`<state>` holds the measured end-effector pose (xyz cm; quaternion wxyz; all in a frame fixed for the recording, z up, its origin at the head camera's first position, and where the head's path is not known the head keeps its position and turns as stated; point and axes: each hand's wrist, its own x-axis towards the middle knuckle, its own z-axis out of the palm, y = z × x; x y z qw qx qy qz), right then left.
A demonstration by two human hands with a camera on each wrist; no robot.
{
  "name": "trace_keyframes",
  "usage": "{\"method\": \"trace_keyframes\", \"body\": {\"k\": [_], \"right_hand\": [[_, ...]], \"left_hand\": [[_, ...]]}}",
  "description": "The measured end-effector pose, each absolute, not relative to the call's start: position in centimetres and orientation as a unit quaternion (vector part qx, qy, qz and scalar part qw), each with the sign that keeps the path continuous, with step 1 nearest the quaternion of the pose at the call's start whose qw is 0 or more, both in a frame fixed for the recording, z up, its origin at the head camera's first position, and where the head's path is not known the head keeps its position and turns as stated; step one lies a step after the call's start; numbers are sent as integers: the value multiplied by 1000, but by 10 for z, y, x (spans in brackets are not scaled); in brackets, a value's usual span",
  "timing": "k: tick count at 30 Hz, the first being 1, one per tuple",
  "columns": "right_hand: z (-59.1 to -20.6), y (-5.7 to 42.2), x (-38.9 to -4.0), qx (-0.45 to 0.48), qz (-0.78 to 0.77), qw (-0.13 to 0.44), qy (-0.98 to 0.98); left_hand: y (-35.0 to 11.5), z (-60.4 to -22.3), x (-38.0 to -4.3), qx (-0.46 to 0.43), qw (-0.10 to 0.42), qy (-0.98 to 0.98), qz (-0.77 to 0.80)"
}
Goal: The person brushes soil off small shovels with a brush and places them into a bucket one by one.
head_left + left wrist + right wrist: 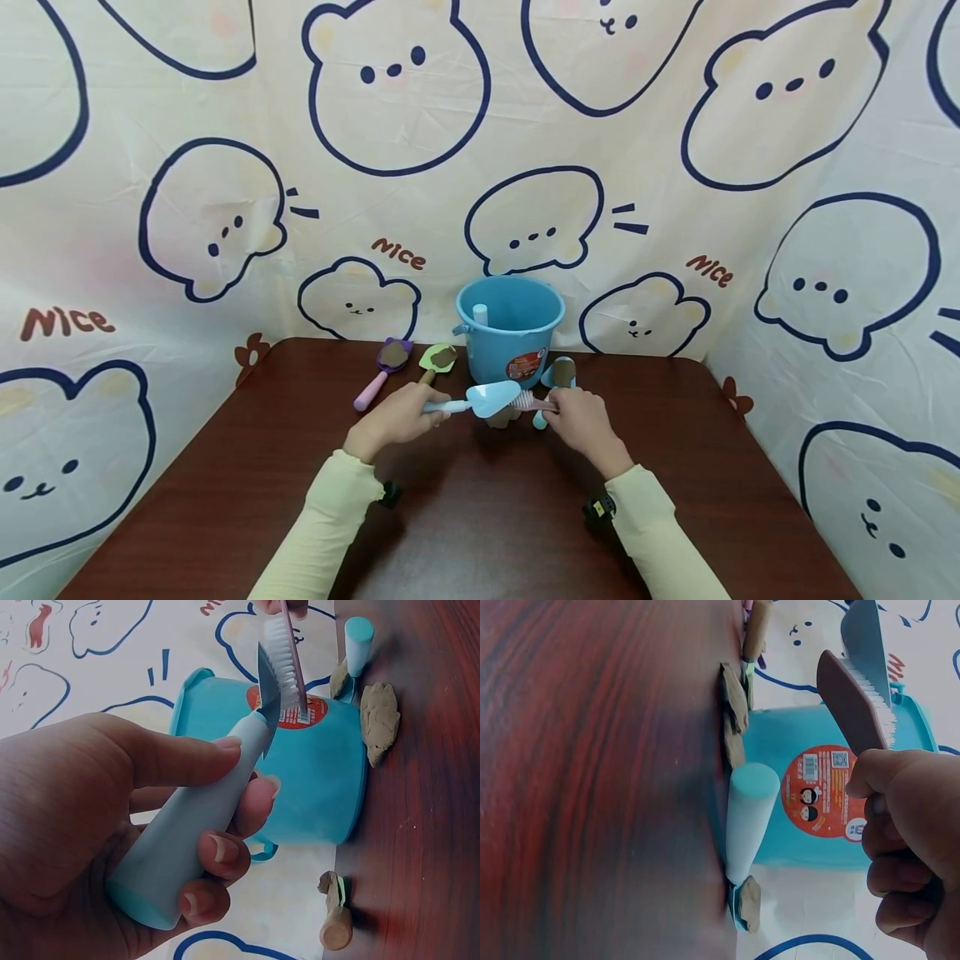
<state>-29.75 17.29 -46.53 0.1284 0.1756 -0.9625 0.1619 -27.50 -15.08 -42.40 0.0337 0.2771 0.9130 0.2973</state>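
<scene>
My left hand (397,421) grips the pale blue handle of a toy trowel (492,398), its blade pointing right over the table. In my right hand (585,421) is a pink brush (851,705) with white bristles, and the fingers wrap round its handle. The bristles meet the trowel's blade in the left wrist view. Below the two tools, a brown clay-like lump (379,724) lies on the table. Directly behind them stands a blue bucket (501,354) with a red label.
Left of the bucket lie a purple shovel (371,390) and a green shovel (427,377), each bearing a brown lump. Another blue shovel (751,825) with a brown lump is at the bucket's right. A pale handle (480,314) stands inside the bucket. Patterned cloth (420,208) hangs behind the table.
</scene>
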Motion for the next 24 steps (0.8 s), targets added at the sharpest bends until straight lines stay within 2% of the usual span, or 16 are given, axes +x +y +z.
{"method": "trace_keyframes", "body": {"k": [8, 24], "right_hand": [[-466, 181, -301, 166, 160, 147, -962], [-464, 190, -305, 141, 145, 140, -969]], "left_hand": [[-155, -421, -273, 261, 58, 910, 317], [-159, -417, -271, 248, 49, 917, 308]]}}
